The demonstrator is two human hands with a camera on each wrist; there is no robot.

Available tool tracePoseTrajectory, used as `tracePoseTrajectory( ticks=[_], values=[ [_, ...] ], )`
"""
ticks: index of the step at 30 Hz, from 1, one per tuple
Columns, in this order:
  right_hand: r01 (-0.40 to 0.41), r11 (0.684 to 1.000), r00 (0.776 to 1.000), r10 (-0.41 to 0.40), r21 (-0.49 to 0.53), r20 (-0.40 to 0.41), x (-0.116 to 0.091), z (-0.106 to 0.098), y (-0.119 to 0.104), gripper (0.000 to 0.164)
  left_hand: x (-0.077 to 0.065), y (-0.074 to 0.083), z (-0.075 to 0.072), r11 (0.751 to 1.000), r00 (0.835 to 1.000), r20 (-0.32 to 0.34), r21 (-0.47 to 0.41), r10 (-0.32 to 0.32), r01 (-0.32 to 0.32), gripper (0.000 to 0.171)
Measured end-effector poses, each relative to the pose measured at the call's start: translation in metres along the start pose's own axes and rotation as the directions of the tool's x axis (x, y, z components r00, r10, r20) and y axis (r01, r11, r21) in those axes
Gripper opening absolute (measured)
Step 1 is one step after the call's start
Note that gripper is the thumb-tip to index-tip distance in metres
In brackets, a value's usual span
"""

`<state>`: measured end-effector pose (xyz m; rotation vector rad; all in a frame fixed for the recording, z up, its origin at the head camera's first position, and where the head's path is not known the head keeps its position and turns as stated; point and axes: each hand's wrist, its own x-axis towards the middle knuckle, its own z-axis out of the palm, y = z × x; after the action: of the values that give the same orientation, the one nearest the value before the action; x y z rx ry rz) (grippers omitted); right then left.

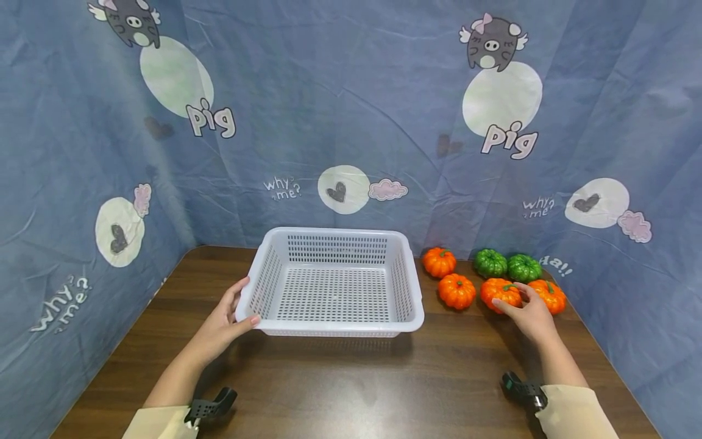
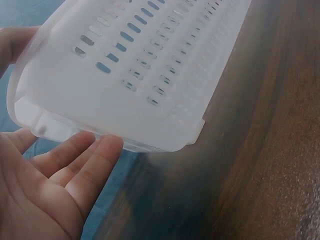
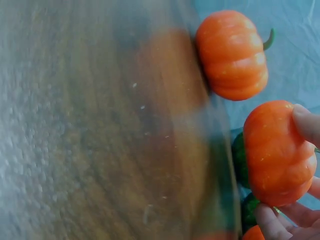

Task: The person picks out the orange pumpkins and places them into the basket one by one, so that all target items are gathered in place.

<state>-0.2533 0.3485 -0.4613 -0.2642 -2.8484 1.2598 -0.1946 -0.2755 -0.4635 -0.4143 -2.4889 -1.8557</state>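
Nearest the camera, to the near left of the white basket (image 1: 329, 325), is my cream left sleeve (image 1: 156, 423), with a black left wrist device (image 1: 211, 408) at its cuff. Next, my left hand (image 1: 223, 329) grips the basket's near left corner, thumb on the near rim, fingers (image 2: 97, 167) bent against the rim from outside. The basket stands upright on the brown wooden table (image 1: 340, 378), its slotted walls and floor visible; a blue printed cloth (image 1: 340, 91) hangs behind it.

Right of the basket I count six pumpkins. Just beside its right wall, and apart from it, sits a rear orange pumpkin (image 1: 439, 263); a front orange pumpkin (image 1: 456, 292) sits nearer me and slightly farther right. Farther to the basket's right, a first green pumpkin (image 1: 489, 264) sits near the cloth. In front of it, my right hand (image 1: 536, 319) pinches the held orange pumpkin (image 1: 495, 292) between thumb and fingers; I cannot tell whether its underside bears on the table. A second green pumpkin (image 1: 524, 269) sits beside the first, and the end orange pumpkin (image 1: 552, 297) lies farthest from the basket. At the basket's near right are a black right wrist device (image 1: 521, 389) and my right sleeve (image 1: 576, 412).
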Motion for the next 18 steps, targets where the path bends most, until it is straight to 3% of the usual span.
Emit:
tracePoseTrajectory(
  ticks=[11, 18],
  values=[
    [0.069, 0.998, 0.997, -0.069, -0.008, -0.020, -0.017, -0.010, -0.015, 0.091, 0.000, -0.001, -0.001, 1.000, 1.000, 0.004, -0.012, 0.003, -0.003, 0.089],
    [0.120, 0.990, 0.993, -0.120, 0.070, -0.007, -0.029, -0.011, -0.030, 0.087, 0.000, -0.002, 0.000, 0.999, 1.000, 0.014, -0.038, 0.011, -0.011, 0.088]
  ],
)
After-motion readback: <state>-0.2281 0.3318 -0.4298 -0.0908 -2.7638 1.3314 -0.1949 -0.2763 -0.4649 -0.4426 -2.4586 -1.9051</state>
